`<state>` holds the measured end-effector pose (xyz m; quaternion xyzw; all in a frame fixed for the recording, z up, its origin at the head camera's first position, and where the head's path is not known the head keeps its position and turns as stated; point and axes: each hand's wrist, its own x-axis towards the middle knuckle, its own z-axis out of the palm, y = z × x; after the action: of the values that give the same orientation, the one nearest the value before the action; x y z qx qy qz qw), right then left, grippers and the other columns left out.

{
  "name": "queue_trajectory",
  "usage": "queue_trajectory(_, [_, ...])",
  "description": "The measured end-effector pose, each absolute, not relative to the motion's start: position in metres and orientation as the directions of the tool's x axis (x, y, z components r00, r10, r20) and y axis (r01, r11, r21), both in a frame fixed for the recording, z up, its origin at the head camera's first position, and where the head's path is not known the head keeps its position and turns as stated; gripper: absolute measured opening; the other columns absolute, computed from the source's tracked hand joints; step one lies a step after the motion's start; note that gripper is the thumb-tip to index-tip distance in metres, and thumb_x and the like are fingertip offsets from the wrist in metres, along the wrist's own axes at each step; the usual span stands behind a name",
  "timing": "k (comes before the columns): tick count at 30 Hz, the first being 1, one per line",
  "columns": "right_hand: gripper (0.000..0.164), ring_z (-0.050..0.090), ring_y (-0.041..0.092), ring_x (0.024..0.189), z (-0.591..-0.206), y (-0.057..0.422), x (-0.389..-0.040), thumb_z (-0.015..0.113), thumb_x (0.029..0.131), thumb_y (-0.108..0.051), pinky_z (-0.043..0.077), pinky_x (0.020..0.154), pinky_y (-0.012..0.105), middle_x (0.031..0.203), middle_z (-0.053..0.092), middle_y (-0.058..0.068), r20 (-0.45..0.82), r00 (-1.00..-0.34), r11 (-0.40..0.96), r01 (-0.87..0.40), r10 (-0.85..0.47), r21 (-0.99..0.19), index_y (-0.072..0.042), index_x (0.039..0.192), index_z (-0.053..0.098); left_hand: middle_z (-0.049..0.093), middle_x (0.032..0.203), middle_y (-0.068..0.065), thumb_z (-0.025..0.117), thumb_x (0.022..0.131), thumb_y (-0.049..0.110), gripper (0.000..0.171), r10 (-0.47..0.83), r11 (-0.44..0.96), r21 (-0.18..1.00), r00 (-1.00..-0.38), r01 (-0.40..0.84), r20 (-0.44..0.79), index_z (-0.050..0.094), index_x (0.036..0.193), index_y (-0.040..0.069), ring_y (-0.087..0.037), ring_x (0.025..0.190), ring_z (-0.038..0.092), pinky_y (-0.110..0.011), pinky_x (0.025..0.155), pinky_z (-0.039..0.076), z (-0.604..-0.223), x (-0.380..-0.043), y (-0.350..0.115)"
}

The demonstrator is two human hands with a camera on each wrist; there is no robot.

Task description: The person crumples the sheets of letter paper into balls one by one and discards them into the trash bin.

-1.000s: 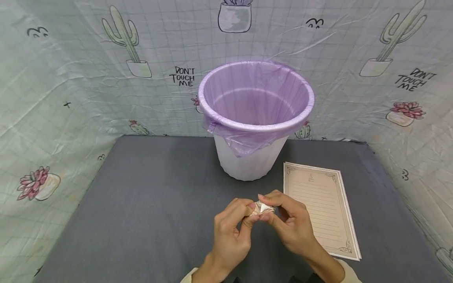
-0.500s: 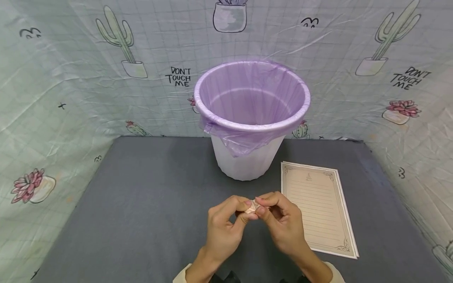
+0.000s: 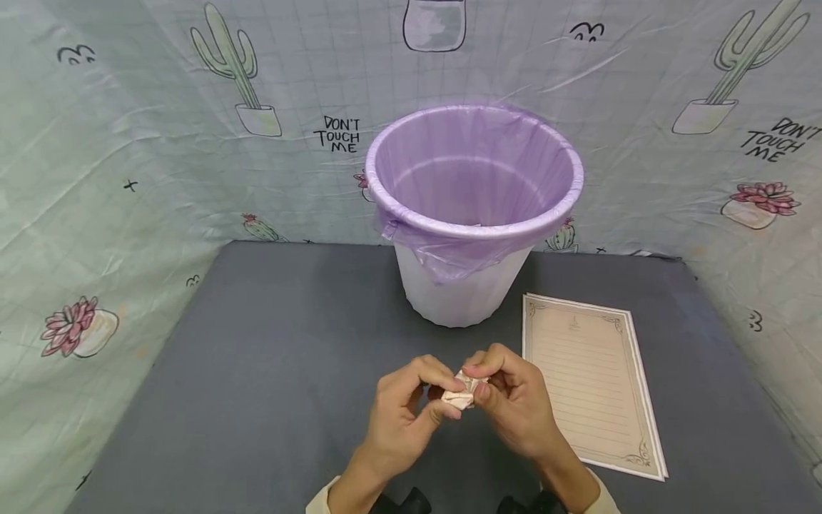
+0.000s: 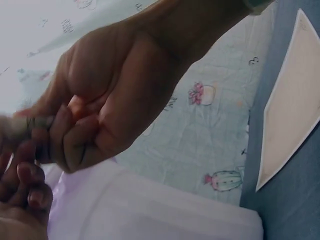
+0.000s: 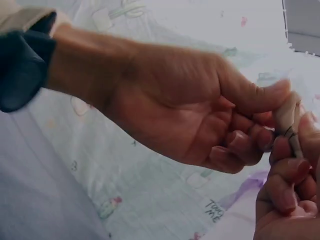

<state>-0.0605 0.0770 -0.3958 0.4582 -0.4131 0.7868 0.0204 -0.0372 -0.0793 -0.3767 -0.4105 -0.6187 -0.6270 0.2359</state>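
Observation:
Both hands meet over the near part of the dark table, pinching a small crumpled wad of beige paper (image 3: pixel 459 397) between them. My left hand (image 3: pixel 403 417) holds its left side with thumb and fingers, while my right hand (image 3: pixel 519 407) pinches its right side. In the right wrist view, the paper wad (image 5: pixel 287 114) shows a folded edge with a dark line between the fingertips. The left wrist view has the paper blurred and partly hidden by the fingers. To the right of my right hand lie lined beige paper sheets (image 3: pixel 581 382) with ornate corners, slightly offset from each other.
A white trash bin (image 3: pixel 459 296) stands beyond the hands, lined with a purple bag (image 3: pixel 443 260) folded over its rim. Cactus-printed cloth (image 3: pixel 289 86) walls the dark grey table (image 3: pixel 276 343) at the back and both sides.
The wad turns between the fingertips and now shows more of its folded face. My left thumb and fingers have spread a little wider around it. The head view has shifted slightly.

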Motion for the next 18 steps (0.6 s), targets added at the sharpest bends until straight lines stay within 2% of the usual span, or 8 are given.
queue_trajectory(2, [0.014,0.060,0.015,0.089,-0.393,0.079,-0.060,0.050,0.097,0.001,0.052,0.072,0.022,0.104,0.061,0.012,0.728,-0.592,-0.632,-0.426,-0.346,-0.647,0.012,0.106,0.052,0.057,0.079,-0.011,0.059,0.091,0.026,0.031,0.183,-0.048,0.549,-0.533,0.834,0.826,0.051,0.092,-0.005,-0.013,0.062,0.048,-0.019,0.055,0.043,-0.376,-0.037,-0.075])
queue_trajectory(5, [0.016,0.061,0.016,0.091,-0.390,0.081,-0.057,0.050,0.097,0.001,0.053,0.072,0.023,0.104,0.061,0.014,0.722,-0.595,-0.600,-0.448,-0.353,-0.663,0.014,0.106,0.051,0.056,0.079,-0.010,0.058,0.092,0.029,0.036,0.161,0.034,0.490,-0.489,0.871,0.858,0.047,0.090,-0.006,-0.013,0.062,0.049,-0.017,0.057,0.043,-0.375,-0.038,-0.072])
queue_trajectory(9, [0.017,0.060,0.014,0.088,-0.388,0.086,-0.056,0.051,0.097,0.000,0.053,0.072,0.022,0.104,0.060,0.014,0.724,-0.585,-0.591,-0.455,-0.365,-0.666,0.015,0.106,0.050,0.052,0.077,-0.008,0.050,0.095,0.040,0.047,0.159,0.127,0.461,-0.477,0.878,0.864,0.043,0.088,-0.005,-0.012,0.061,0.045,-0.017,0.055,0.040,-0.375,-0.039,-0.072])
queue_trajectory(13, [0.020,0.057,0.015,0.081,-0.385,0.086,-0.055,0.053,0.096,-0.002,0.052,0.069,0.022,0.100,0.060,0.016,0.747,-0.561,-0.564,-0.509,-0.357,-0.651,0.015,0.106,0.051,0.047,0.073,-0.001,0.042,0.099,0.045,0.048,0.183,0.311,0.345,-0.412,0.886,0.893,0.049,0.083,0.001,-0.009,0.061,0.043,-0.014,0.057,0.038,-0.370,-0.038,-0.073])
queue_trajectory(15, [0.021,0.055,0.017,0.078,-0.383,0.086,-0.055,0.055,0.095,-0.003,0.052,0.066,0.022,0.097,0.060,0.017,0.766,-0.541,-0.546,-0.547,-0.348,-0.634,0.015,0.105,0.052,0.046,0.072,0.000,0.039,0.101,0.043,0.047,0.207,0.343,0.292,-0.375,0.893,0.904,0.052,0.081,0.002,-0.008,0.061,0.043,-0.014,0.058,0.038,-0.367,-0.038,-0.072])
queue_trajectory(18, [0.022,0.052,0.020,0.073,-0.381,0.085,-0.055,0.056,0.094,-0.004,0.050,0.059,0.024,0.092,0.060,0.018,0.801,-0.501,-0.528,-0.605,-0.328,-0.595,0.015,0.104,0.052,0.046,0.073,0.001,0.036,0.103,0.038,0.045,0.234,0.360,0.260,-0.356,0.896,0.905,0.053,0.081,0.003,-0.008,0.061,0.044,-0.015,0.059,0.039,-0.365,-0.036,-0.070])
